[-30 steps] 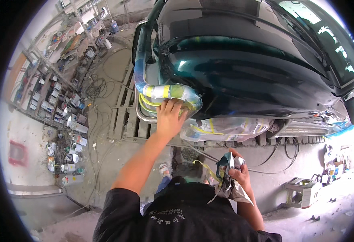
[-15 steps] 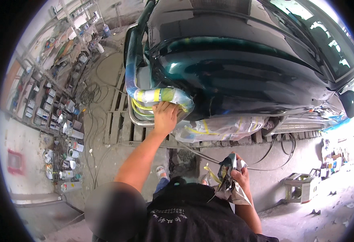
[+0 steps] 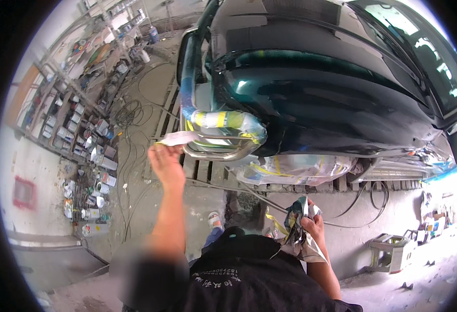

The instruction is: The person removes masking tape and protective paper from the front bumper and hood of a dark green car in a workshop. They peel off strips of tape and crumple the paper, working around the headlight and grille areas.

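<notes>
My left hand (image 3: 166,160) pinches the end of a strip of masking paper (image 3: 179,138) with a yellow edge. This strip stretches toward the tubular metal bumper guard (image 3: 218,154) at the car's front corner. Paper and yellow tape (image 3: 219,119) still wrap the guard's upper tube, while its lower tubes show bare shiny metal. Lower right, my right hand (image 3: 312,223) is closed round a crumpled wad of masking paper (image 3: 298,236), with a yellow tape end hanging from it. Glossy dark green paint covers the car's fender (image 3: 311,104).
Clear plastic sheeting (image 3: 296,169) with yellow tape covers the wheel area. Slatted wooden pallets (image 3: 202,169) lie below the car. Hoses (image 3: 129,112) coil on the floor. Shelves with several paint cans (image 3: 101,156) stand left; a stool (image 3: 389,252) stands right.
My left hand has moved left, away from the guard, drawing the paper strip off the lower tubes and baring metal. My right hand keeps the crumpled paper. The view has shifted slightly.
</notes>
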Action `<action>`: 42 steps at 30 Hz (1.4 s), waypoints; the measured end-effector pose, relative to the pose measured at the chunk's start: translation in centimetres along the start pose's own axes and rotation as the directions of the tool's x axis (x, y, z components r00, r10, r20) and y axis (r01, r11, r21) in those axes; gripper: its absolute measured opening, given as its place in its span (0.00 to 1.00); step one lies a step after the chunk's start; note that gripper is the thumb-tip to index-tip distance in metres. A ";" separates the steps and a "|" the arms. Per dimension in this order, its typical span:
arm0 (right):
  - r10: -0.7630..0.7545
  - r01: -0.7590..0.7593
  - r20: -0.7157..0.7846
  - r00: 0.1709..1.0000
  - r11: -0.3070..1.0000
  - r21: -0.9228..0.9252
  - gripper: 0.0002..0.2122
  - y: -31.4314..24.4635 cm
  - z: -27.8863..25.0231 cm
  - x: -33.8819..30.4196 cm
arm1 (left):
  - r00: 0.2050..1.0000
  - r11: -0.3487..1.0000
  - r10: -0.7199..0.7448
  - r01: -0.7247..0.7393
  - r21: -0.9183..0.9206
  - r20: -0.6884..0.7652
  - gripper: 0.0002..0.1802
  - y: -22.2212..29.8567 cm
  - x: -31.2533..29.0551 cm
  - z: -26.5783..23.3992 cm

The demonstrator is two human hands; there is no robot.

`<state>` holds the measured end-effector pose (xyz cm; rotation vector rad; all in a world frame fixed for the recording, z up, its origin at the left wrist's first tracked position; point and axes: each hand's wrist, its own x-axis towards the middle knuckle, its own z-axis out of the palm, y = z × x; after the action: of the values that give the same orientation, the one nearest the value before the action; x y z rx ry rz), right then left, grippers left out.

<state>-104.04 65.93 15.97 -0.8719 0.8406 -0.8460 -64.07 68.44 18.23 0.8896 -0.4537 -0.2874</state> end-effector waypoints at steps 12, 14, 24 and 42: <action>0.040 -0.021 0.128 0.991 0.990 -0.141 0.36 -1.0 3.6 1.3 | 0.967 0.968 0.239 -0.230 0.097 -0.094 0.08 14.3 23.5 -5.4; 0.037 -0.021 0.086 0.996 0.983 -0.183 0.35 -0.6 3.9 1.6 | 0.940 0.939 0.309 -0.278 0.201 -0.144 0.11 16.5 27.5 -4.9; 0.031 -0.024 0.059 0.998 0.993 -0.116 0.34 1.6 9.4 2.2 | 0.922 0.949 0.307 -0.277 0.154 -0.237 0.07 21.5 46.5 -8.2; -0.031 -0.054 0.685 0.727 0.993 0.103 0.46 -3.0 24.5 4.9 | 0.894 0.931 -0.366 0.355 0.091 0.260 0.14 25.8 8.2 -1.9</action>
<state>-81.42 67.66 26.92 -0.9799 0.1316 -0.4811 -54.67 81.75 39.86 0.9778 -0.5492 -0.7523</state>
